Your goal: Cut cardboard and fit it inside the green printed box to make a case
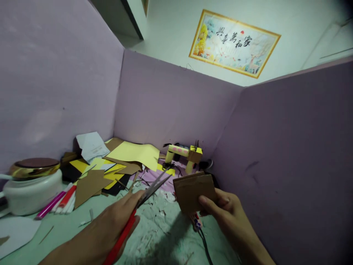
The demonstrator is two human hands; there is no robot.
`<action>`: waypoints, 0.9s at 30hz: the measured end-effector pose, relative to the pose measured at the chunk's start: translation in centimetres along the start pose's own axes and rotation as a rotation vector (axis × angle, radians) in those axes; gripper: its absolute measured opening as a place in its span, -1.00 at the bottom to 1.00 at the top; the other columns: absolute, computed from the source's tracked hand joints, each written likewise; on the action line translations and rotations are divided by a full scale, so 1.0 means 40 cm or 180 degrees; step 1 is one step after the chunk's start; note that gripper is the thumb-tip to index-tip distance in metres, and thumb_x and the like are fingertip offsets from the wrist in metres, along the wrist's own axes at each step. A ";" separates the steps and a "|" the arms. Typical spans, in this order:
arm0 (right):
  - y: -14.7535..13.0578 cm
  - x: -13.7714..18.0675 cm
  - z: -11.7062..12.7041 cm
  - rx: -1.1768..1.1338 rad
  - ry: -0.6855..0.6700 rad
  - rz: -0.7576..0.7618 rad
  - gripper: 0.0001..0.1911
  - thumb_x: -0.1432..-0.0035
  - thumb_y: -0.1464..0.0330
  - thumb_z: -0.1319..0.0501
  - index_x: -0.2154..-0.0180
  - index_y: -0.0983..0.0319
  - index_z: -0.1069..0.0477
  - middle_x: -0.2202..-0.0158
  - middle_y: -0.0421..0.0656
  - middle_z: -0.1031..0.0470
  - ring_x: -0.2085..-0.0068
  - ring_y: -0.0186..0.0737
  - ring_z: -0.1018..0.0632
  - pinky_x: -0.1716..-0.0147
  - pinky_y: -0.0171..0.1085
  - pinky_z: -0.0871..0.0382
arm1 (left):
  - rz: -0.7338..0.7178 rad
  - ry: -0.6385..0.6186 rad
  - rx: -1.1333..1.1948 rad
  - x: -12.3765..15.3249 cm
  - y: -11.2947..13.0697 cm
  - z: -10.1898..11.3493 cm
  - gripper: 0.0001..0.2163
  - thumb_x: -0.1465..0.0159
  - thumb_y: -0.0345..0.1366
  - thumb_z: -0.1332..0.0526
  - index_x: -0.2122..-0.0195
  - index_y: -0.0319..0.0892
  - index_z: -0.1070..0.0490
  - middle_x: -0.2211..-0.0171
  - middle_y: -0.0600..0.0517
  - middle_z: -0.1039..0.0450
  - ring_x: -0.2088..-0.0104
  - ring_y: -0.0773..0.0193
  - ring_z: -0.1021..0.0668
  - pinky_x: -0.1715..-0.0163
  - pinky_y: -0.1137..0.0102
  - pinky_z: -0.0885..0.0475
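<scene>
My left hand [116, 224] grips red-handled scissors [146, 197]; the metal blades stick up and right, slightly apart, their tips close to the cardboard's left edge. A brown piece of cardboard [194, 191] is pinched in my right hand [223, 211], thumb on its front, held above the green tabletop [162, 232]. A small gap separates the blade tips from the cardboard.
Purple partition walls enclose the desk. Yellow and brown card sheets [121, 162] are heaped at the back left. A white jar with a gold lid [31, 184] and markers [59, 200] stand left. A small yellow-and-pink cardboard model [184, 156] sits at the back. A black cable [205, 243] and scraps lie below my hands.
</scene>
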State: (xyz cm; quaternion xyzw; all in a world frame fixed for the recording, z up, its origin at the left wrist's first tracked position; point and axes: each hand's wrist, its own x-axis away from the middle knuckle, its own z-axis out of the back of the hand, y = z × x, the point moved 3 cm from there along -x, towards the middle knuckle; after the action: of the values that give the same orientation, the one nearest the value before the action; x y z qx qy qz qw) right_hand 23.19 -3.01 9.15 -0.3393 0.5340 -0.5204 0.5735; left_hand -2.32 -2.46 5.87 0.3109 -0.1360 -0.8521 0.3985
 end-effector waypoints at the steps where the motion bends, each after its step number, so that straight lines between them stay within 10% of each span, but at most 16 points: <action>1: 0.003 0.004 -0.001 0.0038 -0.0016 0.0001 -0.71 0.16 0.19 -0.33 0.55 0.32 -0.52 0.63 -0.19 -0.42 0.59 -0.32 -0.33 0.60 -0.35 -0.22 | -0.0001 -0.0116 0.0033 0.003 0.006 0.004 -0.53 -0.24 -0.39 0.02 -0.20 -0.06 -0.13 -0.04 -0.05 -0.42 0.00 0.18 -0.49 0.05 0.32 -0.43; 27: -0.016 0.032 -0.013 0.1128 -0.0606 0.1049 -0.81 -0.01 0.28 -0.27 0.50 0.25 -0.57 0.66 -0.21 -0.43 0.62 -0.25 -0.43 0.58 -0.33 -0.36 | 0.0086 -0.0801 -0.0024 0.021 0.016 0.019 -0.47 -0.17 -0.48 0.01 -0.19 -0.05 -0.16 0.03 -0.06 -0.45 0.14 0.16 -0.54 0.13 0.29 -0.45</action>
State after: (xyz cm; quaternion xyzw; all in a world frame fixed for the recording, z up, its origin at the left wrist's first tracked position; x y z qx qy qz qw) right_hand 22.39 -4.30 9.32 -0.1895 0.4261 -0.4712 0.7487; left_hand -2.84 -3.53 6.42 0.1981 -0.1859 -0.8794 0.3910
